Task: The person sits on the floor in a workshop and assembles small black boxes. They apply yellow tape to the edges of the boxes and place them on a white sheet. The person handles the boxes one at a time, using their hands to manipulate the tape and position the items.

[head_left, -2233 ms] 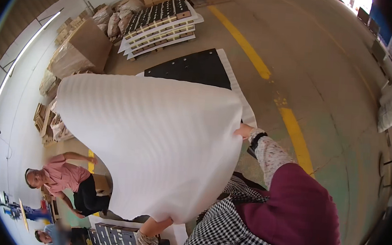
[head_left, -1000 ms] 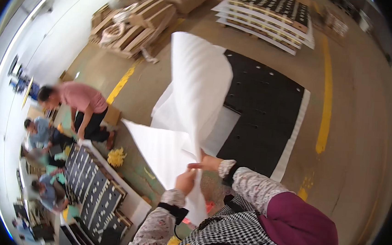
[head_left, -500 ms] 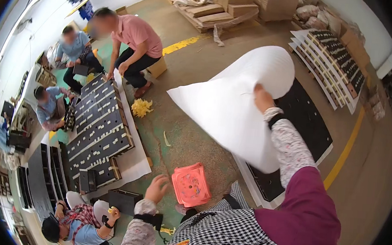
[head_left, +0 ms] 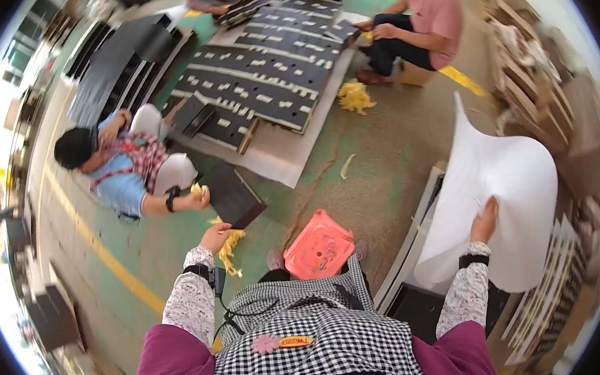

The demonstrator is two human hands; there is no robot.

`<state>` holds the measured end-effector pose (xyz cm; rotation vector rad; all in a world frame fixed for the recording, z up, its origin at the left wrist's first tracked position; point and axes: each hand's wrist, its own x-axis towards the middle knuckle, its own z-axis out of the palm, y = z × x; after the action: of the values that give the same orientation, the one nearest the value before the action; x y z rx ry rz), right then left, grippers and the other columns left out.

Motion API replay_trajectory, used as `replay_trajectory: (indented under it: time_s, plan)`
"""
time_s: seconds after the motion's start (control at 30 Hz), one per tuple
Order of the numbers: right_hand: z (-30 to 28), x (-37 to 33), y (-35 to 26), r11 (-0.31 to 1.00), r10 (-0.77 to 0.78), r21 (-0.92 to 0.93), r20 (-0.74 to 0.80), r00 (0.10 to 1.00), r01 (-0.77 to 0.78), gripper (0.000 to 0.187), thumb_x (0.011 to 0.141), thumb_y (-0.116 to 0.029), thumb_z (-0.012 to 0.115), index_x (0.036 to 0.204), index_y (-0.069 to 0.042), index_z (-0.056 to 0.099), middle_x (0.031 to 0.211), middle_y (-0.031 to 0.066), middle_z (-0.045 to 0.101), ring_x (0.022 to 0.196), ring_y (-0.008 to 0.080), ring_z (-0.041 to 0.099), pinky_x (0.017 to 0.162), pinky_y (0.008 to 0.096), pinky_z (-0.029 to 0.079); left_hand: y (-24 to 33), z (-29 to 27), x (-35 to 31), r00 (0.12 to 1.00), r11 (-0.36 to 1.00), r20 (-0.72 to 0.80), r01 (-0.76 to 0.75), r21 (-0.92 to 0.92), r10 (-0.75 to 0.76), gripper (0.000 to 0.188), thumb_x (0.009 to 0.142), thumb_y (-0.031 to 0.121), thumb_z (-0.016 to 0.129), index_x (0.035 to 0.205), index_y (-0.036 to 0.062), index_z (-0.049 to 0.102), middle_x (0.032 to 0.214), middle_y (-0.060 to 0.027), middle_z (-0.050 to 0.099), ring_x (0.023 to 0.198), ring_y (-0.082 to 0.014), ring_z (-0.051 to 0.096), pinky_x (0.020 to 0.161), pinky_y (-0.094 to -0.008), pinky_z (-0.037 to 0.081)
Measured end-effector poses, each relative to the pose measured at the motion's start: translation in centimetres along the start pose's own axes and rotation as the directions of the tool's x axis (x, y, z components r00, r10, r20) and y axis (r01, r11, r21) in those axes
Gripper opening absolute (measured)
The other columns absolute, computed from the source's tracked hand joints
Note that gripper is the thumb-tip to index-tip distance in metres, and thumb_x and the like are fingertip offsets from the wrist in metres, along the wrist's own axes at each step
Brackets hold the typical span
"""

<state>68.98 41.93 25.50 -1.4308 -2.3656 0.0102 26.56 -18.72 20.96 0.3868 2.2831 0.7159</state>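
My right hand [head_left: 485,220] is closed on a large white foam sheet [head_left: 454,200], which hangs curled and billowing above a black panel [head_left: 407,303] at the right. To the left, my left hand [head_left: 216,237] has its fingers closed at the near corner of a flat black box [head_left: 234,195]. Just beyond, a seated co-worker's hand [head_left: 197,199] holds a bit of yellow material. Yellow strips [head_left: 230,252] hang or lie right beside my left hand. A pink plastic stool [head_left: 320,245] stands between my feet, in front of my checked apron.
Black boards with pale tape pieces [head_left: 252,78] lie on a white sheet ahead, with co-workers crouching around them. Stacked black panels [head_left: 123,61] are at the far left. A yellow heap [head_left: 355,97] sits on the floor. Taped panels [head_left: 545,291] and cartons [head_left: 533,86] line the right.
My view has turned to the left. My left hand has reached out and closed at the black box's corner. The foam sheet stays in my right hand, its shape changed.
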Motion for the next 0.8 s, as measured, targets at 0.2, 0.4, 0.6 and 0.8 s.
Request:
replay_trajectory:
  time_s: [0.2,0.4,0.6,0.8]
  plan:
    - [8.2,2.4,0.8,0.992,-0.009,0.129,0.028,1.0,0.006,0.052,0.075,-0.001,0.055,0.125,0.005,0.041,0.131,0.0208,0.04,0.124,0.0333,0.036,0.105,0.037,0.027,-3.4,4.7,-3.9,0.883,0.781,-0.024,0.4,-0.479,-0.468,0.046,0.085,0.028,0.055,0.121,-0.0001,0.049,0.11,-0.0098,0.058,0.101,-0.021,0.057,0.082,-0.0315,0.045]
    - [12.9,-0.8,1.0,0.864,0.308,0.395,0.077,0.948,-0.313,0.045,0.079,-0.011,0.051,0.119,0.009,0.044,0.12,0.0258,0.048,0.114,0.0368,0.044,0.098,0.0397,0.033,3.1,4.4,3.0,0.853,0.662,-0.08,0.337,-0.669,-0.515,0.075,0.085,0.042,0.051,0.14,0.0068,0.015,0.126,-0.0156,0.048,0.117,-0.0263,0.046,0.096,-0.0387,0.037]
    - [11.4,-2.5,1.5,0.284,0.769,0.754,0.19,0.61,-0.593,0.036,0.076,-0.008,0.052,0.109,0.007,0.051,0.1,0.0151,0.06,0.089,0.0245,0.058,0.079,0.034,0.044,-1.4,3.5,10.0,0.801,0.345,0.193,0.443,-0.827,-0.566,0.083,0.076,0.063,0.053,0.128,-0.0006,0.041,0.127,-0.0129,0.048,0.112,-0.0297,0.05,0.094,-0.0428,0.041]
    - [-0.7,-6.7,4.2,0.248,0.892,0.904,-0.072,0.446,-0.349,0.036,0.07,-0.004,0.05,0.104,0.009,0.052,0.097,0.0132,0.06,0.087,0.024,0.058,0.078,0.0315,0.043,-4.5,-0.1,13.5,0.878,0.61,0.361,0.478,-0.632,-0.314,0.079,0.082,0.049,0.05,0.139,0.0052,0.016,0.136,-0.013,0.035,0.116,-0.027,0.044,0.096,-0.0382,0.038]
